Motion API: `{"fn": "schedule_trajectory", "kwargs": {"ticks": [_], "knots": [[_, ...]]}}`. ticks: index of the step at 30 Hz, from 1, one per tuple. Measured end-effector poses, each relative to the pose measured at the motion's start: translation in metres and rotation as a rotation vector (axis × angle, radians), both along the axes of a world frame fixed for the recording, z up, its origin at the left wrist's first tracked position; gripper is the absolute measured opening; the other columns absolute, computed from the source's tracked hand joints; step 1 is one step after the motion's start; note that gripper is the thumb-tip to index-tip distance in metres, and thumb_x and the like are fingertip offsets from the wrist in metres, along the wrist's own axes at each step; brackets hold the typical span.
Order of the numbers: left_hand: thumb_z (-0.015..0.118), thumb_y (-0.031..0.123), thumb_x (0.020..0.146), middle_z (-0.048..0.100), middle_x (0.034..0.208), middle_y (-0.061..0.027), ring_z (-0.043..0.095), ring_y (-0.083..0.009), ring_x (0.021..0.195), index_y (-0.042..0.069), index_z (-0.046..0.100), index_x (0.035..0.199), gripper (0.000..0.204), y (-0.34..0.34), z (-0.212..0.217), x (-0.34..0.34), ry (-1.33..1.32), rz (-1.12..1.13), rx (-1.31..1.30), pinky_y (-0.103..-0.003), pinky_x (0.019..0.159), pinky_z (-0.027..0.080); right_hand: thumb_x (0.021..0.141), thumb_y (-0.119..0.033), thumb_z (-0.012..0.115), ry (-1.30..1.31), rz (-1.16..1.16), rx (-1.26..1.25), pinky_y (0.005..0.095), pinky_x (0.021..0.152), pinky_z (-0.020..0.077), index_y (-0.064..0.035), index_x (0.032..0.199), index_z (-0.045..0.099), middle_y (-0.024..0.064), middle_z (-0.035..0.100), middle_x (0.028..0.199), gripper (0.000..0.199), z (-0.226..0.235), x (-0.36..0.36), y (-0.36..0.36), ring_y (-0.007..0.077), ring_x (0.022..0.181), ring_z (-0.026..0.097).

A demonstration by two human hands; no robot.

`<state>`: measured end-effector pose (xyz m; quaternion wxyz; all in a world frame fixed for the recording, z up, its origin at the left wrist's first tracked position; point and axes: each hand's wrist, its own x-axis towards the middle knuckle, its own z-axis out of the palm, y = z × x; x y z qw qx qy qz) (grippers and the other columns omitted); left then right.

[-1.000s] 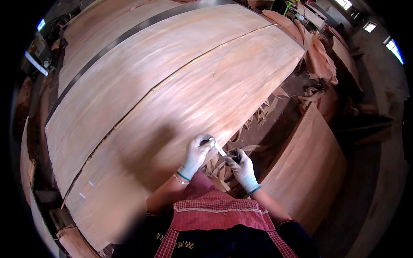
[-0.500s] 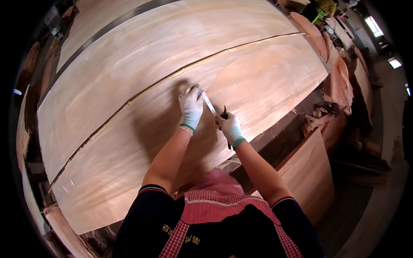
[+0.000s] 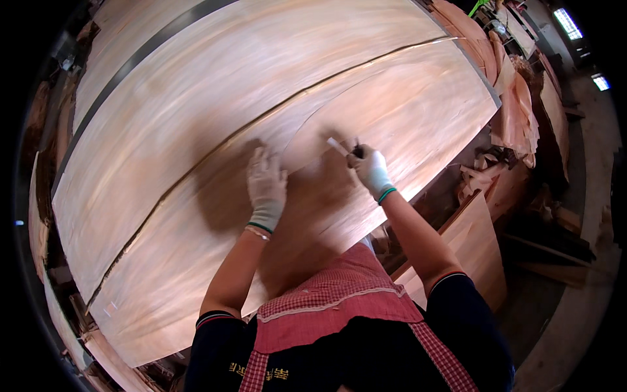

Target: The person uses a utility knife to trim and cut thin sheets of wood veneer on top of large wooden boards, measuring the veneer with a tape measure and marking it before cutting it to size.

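Note:
A large pale wood veneer sheet (image 3: 418, 104) lies spread before me. Near its middle, my left hand (image 3: 266, 186), in a white glove with a green cuff edge, rests with fingers stretched out and nothing in them. To its right, my gloved right hand (image 3: 372, 171) is closed around a small dark tool (image 3: 357, 151), mostly hidden by the fingers. A short white strip (image 3: 337, 146), like tape, sticks out from this hand toward the upper left. A thin curved seam (image 3: 305, 120) runs through the veneer between and above the hands.
A long dark split (image 3: 225, 140) crosses the veneer, left of my hands. Farther off, a grey band (image 3: 140, 55) crosses the sheets. Crumpled veneer scraps (image 3: 516, 124) lie at the right, above a leaning wood panel (image 3: 473, 245). Two small white marks (image 3: 111, 308) sit at the lower left.
The white strip was stretched between both hands; now only my right hand has it. My left hand has moved left and opened flat. The right has shifted up and right.

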<state>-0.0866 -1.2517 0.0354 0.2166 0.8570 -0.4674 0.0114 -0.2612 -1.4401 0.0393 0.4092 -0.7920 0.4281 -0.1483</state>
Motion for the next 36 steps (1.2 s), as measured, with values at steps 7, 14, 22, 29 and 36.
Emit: {"fn": "schedule_trajectory", "kwargs": {"ticks": [7,14,22,29,36], "knots": [[0.056,0.028,0.088,0.046,0.139,-0.0120,0.037,-0.0280,0.133,0.003,0.051,0.128,0.047,-0.130,-0.013,-0.059,-0.116,-0.445,0.021,-0.041,0.115,0.020,0.082,-0.019,0.068,0.102,0.085,0.066,0.0404,0.071,0.0503,0.0013,0.093,0.064,0.0226,0.066,0.086,0.024,-0.027,-0.016,-0.072,0.0358,0.082,0.064],[0.055,0.021,0.088,0.052,0.132,-0.0153,0.043,-0.0288,0.128,0.001,0.056,0.119,0.037,-0.242,0.022,-0.046,-0.104,-0.318,0.095,-0.043,0.114,0.024,0.082,-0.021,0.070,-0.035,0.053,0.266,0.0316,0.062,0.0484,-0.0008,0.093,0.067,0.0128,0.067,0.077,0.024,0.017,0.008,-0.262,0.0167,0.067,0.060],[0.052,0.023,0.090,0.047,0.137,-0.0173,0.040,-0.0297,0.132,-0.002,0.051,0.126,0.043,-0.377,-0.035,-0.021,-0.247,-0.416,0.093,-0.043,0.114,0.023,0.082,-0.017,0.060,0.386,0.308,-0.316,0.0493,0.074,0.0488,-0.0041,0.095,0.059,0.0210,0.065,0.088,0.018,-0.007,0.059,-0.330,0.0415,0.087,0.061],[0.059,0.028,0.086,0.045,0.139,-0.0152,0.036,-0.0298,0.134,0.001,0.048,0.129,0.052,-0.438,0.003,-0.055,-0.127,-0.285,0.110,-0.045,0.114,0.022,0.081,-0.020,0.065,-0.209,-0.087,0.181,0.0405,0.071,0.0520,0.0008,0.101,0.062,0.0221,0.066,0.089,0.029,0.004,-0.084,-0.461,0.0368,0.080,0.065],[0.053,0.010,0.085,0.044,0.139,-0.0135,0.038,-0.0270,0.133,0.005,0.042,0.136,0.052,-0.607,-0.017,-0.134,-0.117,-0.527,0.018,-0.039,0.112,0.029,0.078,-0.023,0.073,-0.041,-0.371,0.269,0.0330,0.064,0.0500,0.0015,0.089,0.070,0.0115,0.070,0.078,0.026,-0.039,-0.095,-0.597,0.0200,0.069,0.065]]}}
